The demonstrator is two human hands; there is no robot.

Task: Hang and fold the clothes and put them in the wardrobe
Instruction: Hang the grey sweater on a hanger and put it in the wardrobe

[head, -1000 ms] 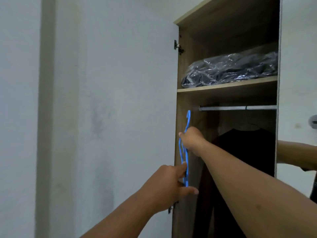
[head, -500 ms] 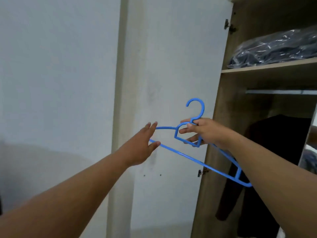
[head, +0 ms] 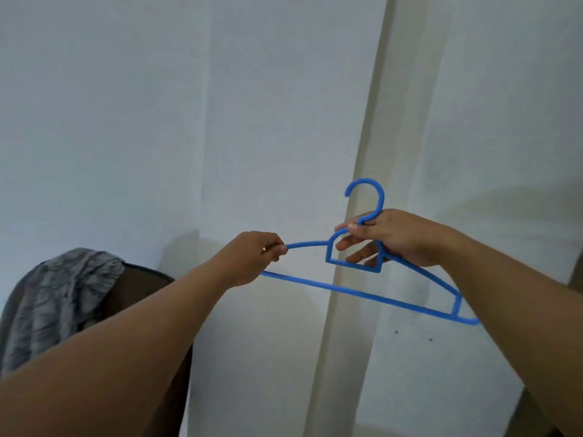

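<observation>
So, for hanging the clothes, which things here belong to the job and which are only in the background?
Belong to the job:
- blue hanger, held level
- right hand, gripping it below the hook
- left hand, pinching its left end
- grey patterned cloth, draped over the chair, probably clothing to hang

Just there:
- dark chair
- white wall

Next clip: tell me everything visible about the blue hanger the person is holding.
The blue hanger looks like thin moulded plastic: an open hook on top, a small framed loop at the neck, two sloping shoulders, a straight bottom bar and a short upright strut near its right end. It carries no garment. It is held in the air before a pale wall, hook up, its right end lower. The right hand grips the neck, fingers through the loop; the left hand pinches the left shoulder tip.
</observation>
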